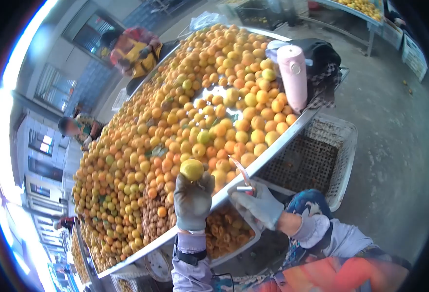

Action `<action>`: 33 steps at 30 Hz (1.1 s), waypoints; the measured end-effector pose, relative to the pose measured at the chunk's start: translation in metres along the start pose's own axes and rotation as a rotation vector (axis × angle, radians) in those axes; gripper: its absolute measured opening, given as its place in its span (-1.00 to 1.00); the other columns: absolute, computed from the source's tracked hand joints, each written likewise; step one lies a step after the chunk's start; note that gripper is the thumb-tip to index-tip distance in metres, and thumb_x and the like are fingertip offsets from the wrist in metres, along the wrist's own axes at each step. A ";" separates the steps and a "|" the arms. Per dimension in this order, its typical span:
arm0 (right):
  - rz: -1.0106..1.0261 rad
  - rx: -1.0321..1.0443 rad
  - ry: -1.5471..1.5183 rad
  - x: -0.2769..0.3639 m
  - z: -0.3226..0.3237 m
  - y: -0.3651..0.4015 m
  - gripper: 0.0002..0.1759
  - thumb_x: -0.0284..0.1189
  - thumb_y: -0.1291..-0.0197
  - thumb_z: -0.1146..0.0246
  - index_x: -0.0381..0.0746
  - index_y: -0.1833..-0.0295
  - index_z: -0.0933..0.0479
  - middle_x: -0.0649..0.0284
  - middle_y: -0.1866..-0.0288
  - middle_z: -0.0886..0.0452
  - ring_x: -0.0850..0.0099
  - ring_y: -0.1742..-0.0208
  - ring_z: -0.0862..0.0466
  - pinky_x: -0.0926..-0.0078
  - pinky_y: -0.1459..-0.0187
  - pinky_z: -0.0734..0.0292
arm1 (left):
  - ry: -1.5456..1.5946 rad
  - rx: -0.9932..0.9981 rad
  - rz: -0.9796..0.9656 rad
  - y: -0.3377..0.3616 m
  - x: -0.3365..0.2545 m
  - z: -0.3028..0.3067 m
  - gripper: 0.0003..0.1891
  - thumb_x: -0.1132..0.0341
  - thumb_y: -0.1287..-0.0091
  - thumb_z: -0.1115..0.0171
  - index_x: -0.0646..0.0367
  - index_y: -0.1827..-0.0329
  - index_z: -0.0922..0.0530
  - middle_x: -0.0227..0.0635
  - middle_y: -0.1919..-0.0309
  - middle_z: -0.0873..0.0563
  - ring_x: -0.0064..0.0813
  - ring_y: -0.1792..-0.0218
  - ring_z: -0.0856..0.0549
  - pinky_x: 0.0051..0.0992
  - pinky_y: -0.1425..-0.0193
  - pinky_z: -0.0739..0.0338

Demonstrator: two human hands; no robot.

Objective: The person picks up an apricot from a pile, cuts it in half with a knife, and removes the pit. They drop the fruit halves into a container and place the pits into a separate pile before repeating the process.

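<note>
A yellow-green fruit (192, 170) is held at the fingertips of my gloved left hand (193, 200), above the near edge of the fruit-covered table (277, 144). My gloved right hand (259, 203) is closed round the handle of a small knife (240, 169), whose curved blade points up and away over the table rim. Orange and yellow fruits (175, 131) are heaped across the table beyond both hands. Brown pits (157, 218) lie in a pile just left of my left hand.
Below the rim, a tub (254, 237) holds cut fruit pieces. An empty-looking white crate (341, 180) stands to the right. A pink bottle (292, 78) and dark bag (321, 58) sit at the table's right corner. Other people (136, 53) are along the far side.
</note>
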State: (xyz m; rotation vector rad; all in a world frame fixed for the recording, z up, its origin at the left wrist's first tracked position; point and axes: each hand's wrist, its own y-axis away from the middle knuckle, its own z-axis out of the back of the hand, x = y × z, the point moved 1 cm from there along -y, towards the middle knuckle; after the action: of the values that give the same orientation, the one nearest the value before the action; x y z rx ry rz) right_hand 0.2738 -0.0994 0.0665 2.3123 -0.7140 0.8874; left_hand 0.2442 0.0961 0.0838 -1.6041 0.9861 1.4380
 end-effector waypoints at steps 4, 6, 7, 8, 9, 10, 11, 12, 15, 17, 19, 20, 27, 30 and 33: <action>0.328 -0.005 0.416 -0.045 -0.007 -0.011 -0.74 -0.43 -0.22 -0.25 -0.25 -0.01 -0.52 0.43 0.39 -0.53 0.70 0.47 -0.46 0.66 0.41 -0.43 | -0.052 -0.103 -0.013 0.085 0.009 0.011 -0.57 0.07 -0.46 0.02 0.11 -0.25 -0.44 -0.09 -0.12 -0.59 -0.13 -0.09 -0.60 -0.09 -0.29 -0.40; 0.273 0.061 0.445 -0.056 -0.013 -0.003 -0.71 -0.47 -0.20 -0.26 -0.27 -0.04 -0.50 0.39 0.30 -0.54 0.68 0.35 -0.48 0.63 0.27 -0.48 | 1.616 -0.204 0.469 0.117 0.017 0.015 -0.56 0.07 -0.43 -0.06 0.09 -0.28 -0.42 -0.07 -0.14 -0.58 -0.08 -0.12 -0.58 -0.06 -0.33 -0.36; 0.309 0.080 0.497 -0.060 -0.018 0.003 -0.69 -0.47 -0.21 -0.25 -0.27 -0.07 -0.49 0.37 0.27 -0.54 0.68 0.33 -0.48 0.65 0.27 -0.47 | 1.190 -0.124 0.313 0.130 0.026 0.018 -0.52 0.03 -0.40 -0.11 0.09 -0.29 -0.41 -0.06 -0.15 -0.57 -0.06 -0.13 -0.57 -0.08 -0.31 -0.38; 0.294 0.086 0.509 -0.063 -0.022 0.011 -0.69 -0.47 -0.21 -0.25 -0.27 -0.07 -0.49 0.37 0.27 -0.54 0.68 0.33 -0.48 0.65 0.27 -0.47 | 1.205 -0.138 0.310 0.144 0.031 0.020 -0.52 0.03 -0.40 -0.11 0.09 -0.29 -0.41 -0.06 -0.15 -0.57 -0.06 -0.13 -0.57 -0.08 -0.31 -0.38; 0.193 0.107 0.483 -0.064 -0.026 0.020 -0.67 -0.48 -0.21 -0.25 -0.27 -0.09 -0.47 0.35 0.26 -0.55 0.67 0.34 -0.48 0.65 0.27 -0.47 | 1.229 -0.150 0.298 0.156 0.036 0.022 -0.50 0.00 -0.40 -0.11 0.09 -0.29 -0.41 -0.07 -0.16 -0.57 -0.07 -0.13 -0.58 -0.09 -0.29 -0.40; 0.090 0.125 0.456 -0.066 -0.030 0.028 -0.65 -0.48 -0.21 -0.25 -0.27 -0.11 -0.46 0.34 0.24 -0.55 0.66 0.35 -0.48 0.64 0.27 -0.47 | 1.253 -0.163 0.287 0.167 0.036 0.021 -0.48 -0.03 -0.39 -0.11 0.08 -0.30 -0.40 -0.07 -0.16 -0.58 -0.07 -0.13 -0.58 -0.10 -0.28 -0.42; 0.209 0.166 0.523 -0.077 -0.029 0.030 -0.64 -0.48 -0.22 -0.23 -0.25 -0.13 -0.44 0.33 0.26 -0.54 0.65 0.42 -0.48 0.63 0.33 -0.47 | 1.202 -0.157 0.229 0.177 0.043 0.022 -0.47 -0.05 -0.38 -0.11 0.08 -0.29 -0.40 -0.08 -0.16 -0.58 -0.09 -0.13 -0.58 -0.12 -0.25 -0.45; 0.201 0.168 0.534 -0.082 -0.032 0.035 -0.64 -0.48 -0.22 -0.23 -0.25 -0.13 -0.44 0.33 0.26 -0.54 0.65 0.42 -0.48 0.63 0.33 -0.47 | 1.214 -0.163 0.227 0.184 0.047 0.022 -0.47 -0.05 -0.38 -0.11 0.08 -0.29 -0.40 -0.08 -0.16 -0.58 -0.09 -0.13 -0.58 -0.12 -0.25 -0.45; 0.155 0.228 0.545 -0.089 -0.040 0.051 -0.63 -0.46 -0.23 -0.20 -0.24 -0.16 -0.42 0.31 0.26 -0.55 0.63 0.41 -0.50 0.62 0.29 -0.49 | 1.350 -0.183 0.258 0.199 0.052 0.017 -0.46 -0.05 -0.38 -0.11 0.10 -0.28 -0.41 -0.09 -0.17 -0.58 -0.19 -0.14 -0.59 -0.20 -0.21 -0.48; 0.141 0.224 0.616 -0.089 -0.046 0.061 -0.62 -0.45 -0.24 -0.18 -0.23 -0.17 -0.41 0.31 0.27 -0.55 0.62 0.43 -0.50 0.61 0.31 -0.53 | 1.379 -0.203 0.259 0.207 0.052 0.012 -0.45 -0.06 -0.37 -0.12 0.12 -0.28 -0.42 -0.10 -0.16 -0.59 -0.21 -0.12 -0.60 -0.22 -0.19 -0.48; 0.155 0.225 0.655 -0.090 -0.047 0.065 -0.61 -0.45 -0.24 -0.18 -0.22 -0.18 -0.40 0.31 0.25 -0.55 0.63 0.41 -0.49 0.60 0.32 -0.56 | 1.405 -0.222 0.259 0.213 0.053 0.011 -0.44 -0.07 -0.37 -0.12 0.13 -0.28 -0.42 -0.10 -0.16 -0.59 -0.24 -0.11 -0.61 -0.24 -0.18 -0.49; 0.171 0.227 0.685 -0.090 -0.046 0.067 -0.60 -0.46 -0.24 -0.19 -0.21 -0.20 -0.40 0.30 0.23 -0.54 0.63 0.40 -0.49 0.59 0.33 -0.58 | 1.450 -0.228 0.272 0.217 0.053 0.011 -0.42 -0.08 -0.36 -0.13 0.14 -0.29 -0.42 -0.10 -0.16 -0.59 -0.24 -0.08 -0.62 -0.25 -0.17 -0.49; -0.031 0.203 0.453 -0.097 -0.040 0.077 -0.56 -0.49 -0.23 -0.22 -0.18 -0.24 -0.38 0.28 0.14 -0.49 0.64 0.31 -0.48 0.57 0.36 -0.59 | 1.459 0.029 0.157 0.236 0.064 0.017 -0.47 -0.06 -0.49 0.13 0.14 -0.32 -0.35 -0.21 -0.19 -0.52 -0.35 -0.09 -0.52 -0.32 -0.18 -0.42; 0.155 0.227 0.577 -0.107 -0.039 0.081 -0.54 -0.49 -0.22 -0.21 -0.21 -0.24 -0.37 0.25 0.19 -0.51 0.61 0.30 -0.50 0.56 0.26 -0.56 | 1.405 0.016 0.117 0.242 0.069 0.019 -0.45 -0.05 -0.50 0.14 0.15 -0.36 -0.30 -0.17 -0.21 -0.49 -0.33 -0.16 -0.49 -0.34 -0.23 -0.41; 0.104 0.276 0.625 -0.116 -0.039 0.089 -0.53 -0.48 -0.22 -0.20 -0.23 -0.26 -0.36 0.25 0.26 -0.54 0.60 0.30 -0.52 0.56 0.26 -0.51 | 1.077 -0.300 0.213 0.248 0.060 0.013 -0.45 0.01 -0.39 -0.14 0.11 -0.35 -0.38 -0.24 -0.14 -0.58 -0.34 -0.12 -0.55 -0.32 -0.23 -0.43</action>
State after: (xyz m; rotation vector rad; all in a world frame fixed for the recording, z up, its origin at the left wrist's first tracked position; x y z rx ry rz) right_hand 0.1257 -0.1042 0.0347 2.0397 -0.4566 1.7385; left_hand 0.0183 0.0008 0.0133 -2.6490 1.5969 0.7868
